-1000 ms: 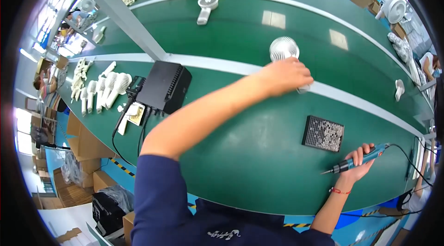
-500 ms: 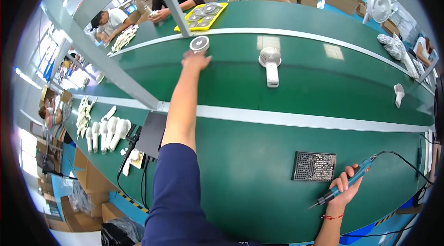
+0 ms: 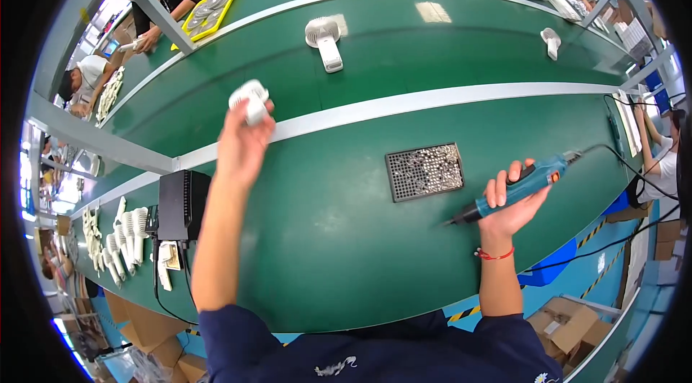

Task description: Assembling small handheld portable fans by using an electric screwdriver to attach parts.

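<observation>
The person's left hand (image 3: 246, 144) grips a white handheld fan (image 3: 249, 91) near the pale rail (image 3: 404, 103) of the green workbench (image 3: 324, 253); the right hand (image 3: 510, 214) is wrapped around a teal electric screwdriver (image 3: 530, 185), bit pointing left, near the black screw tray (image 3: 402, 183)

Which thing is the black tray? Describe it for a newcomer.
Over the green table, the right hand holds a teal power tool. Just beyond its tip lies the black tray. Unlike its neighbours, this flat grid holds small metal pieces.
</observation>
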Demonstrator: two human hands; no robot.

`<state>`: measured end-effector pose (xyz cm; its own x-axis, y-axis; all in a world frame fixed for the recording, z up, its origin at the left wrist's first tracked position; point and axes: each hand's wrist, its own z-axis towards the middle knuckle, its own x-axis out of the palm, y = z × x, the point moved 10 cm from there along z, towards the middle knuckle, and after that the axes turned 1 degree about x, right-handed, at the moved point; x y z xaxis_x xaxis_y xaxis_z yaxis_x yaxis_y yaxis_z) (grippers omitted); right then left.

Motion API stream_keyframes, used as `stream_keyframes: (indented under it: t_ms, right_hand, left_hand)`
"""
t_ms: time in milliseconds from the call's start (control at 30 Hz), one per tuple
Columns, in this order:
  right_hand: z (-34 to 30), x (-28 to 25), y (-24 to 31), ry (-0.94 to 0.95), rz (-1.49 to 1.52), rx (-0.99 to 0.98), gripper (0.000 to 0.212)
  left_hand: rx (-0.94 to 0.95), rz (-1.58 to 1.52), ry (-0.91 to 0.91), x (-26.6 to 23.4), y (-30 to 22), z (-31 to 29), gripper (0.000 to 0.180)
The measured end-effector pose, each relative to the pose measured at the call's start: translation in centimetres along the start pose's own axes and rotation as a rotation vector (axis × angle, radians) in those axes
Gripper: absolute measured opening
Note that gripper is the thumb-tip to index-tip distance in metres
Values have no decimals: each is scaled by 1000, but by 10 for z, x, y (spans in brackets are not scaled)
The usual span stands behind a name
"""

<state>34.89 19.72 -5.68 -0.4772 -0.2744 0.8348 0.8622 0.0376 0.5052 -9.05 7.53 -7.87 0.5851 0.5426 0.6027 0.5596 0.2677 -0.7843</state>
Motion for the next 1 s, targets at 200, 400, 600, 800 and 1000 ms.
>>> stream_keyframes:
  t_ms: [200, 400, 600, 800, 1000]
  right_hand:
    - [-20, 88, 18, 339, -157, -259, 61]
    - [-3, 77, -36, 221, -203, -152, 69]
    - [0, 73, -35, 241, -213, -172, 70]
    - [-3, 84, -33, 236, -172, -177, 64]
    - [-37, 157, 13, 429, -89, -201, 49]
  left_hand:
    - [-185, 106, -130, 32, 76, -166, 52]
    - [-347, 33, -29, 56, 113, -212, 63]
    - [-584, -29, 144, 86, 115, -218, 77]
    - [-719, 47, 292, 93, 114, -235, 62]
    - [111, 763, 356, 102, 70, -194, 26]
